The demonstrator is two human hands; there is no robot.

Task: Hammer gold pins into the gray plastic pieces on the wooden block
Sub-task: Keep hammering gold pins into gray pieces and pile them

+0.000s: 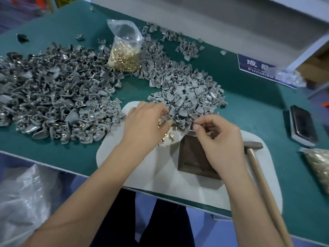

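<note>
Gray plastic piece [166, 118] pinched in left hand [144, 125]; right hand [219, 139] beside.

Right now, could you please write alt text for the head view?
Two hands work over a wooden block: the left hand pinches a gray piece, the right hand pinches something small. Piles of gray pieces, a pin bag and a hammer surround them.

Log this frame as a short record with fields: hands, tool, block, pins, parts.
left hand: pinches a gray piece
right hand: fingertips pinched over the block's far edge; what they hold is too small to tell
hammer: lies unheld on the white mat, right of the block
block: on the mat
pins: bag upright at the back; loose pins by the block
parts: gray piles on the table
</note>
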